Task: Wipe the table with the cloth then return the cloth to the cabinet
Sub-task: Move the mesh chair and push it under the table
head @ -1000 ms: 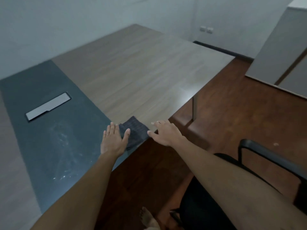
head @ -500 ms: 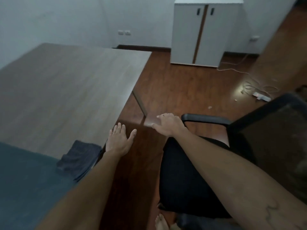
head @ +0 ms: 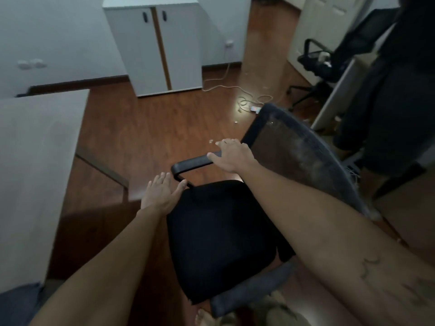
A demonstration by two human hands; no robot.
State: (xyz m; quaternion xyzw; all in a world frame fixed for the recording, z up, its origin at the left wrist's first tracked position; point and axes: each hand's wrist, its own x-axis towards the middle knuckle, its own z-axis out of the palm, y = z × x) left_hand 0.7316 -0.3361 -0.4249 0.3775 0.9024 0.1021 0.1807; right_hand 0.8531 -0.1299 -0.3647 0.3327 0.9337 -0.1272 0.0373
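The cloth is out of view. The table (head: pixel 35 161) fills the left edge, pale wood with a dark strip at the bottom left corner. A white two-door cabinet (head: pixel 183 55) stands shut against the far wall. My left hand (head: pixel 160 194) is spread flat with straight fingers, just left of the front bend of a black chair's armrest (head: pixel 190 164), holding nothing. My right hand (head: pixel 233 156) lies on top of that armrest near the backrest, fingers curled over its far side.
The black office chair (head: pixel 221 231) stands right in front of me, between me and the cabinet. A cable and power strip (head: pixel 254 108) lie on the wooden floor. A second chair (head: pixel 315 60) and a person in dark clothes (head: pixel 388 102) are at the right.
The view has swung right, away from the table, and the cloth has dropped out of sight. Both hands left the table edge; my right hand now holds the chair armrest.
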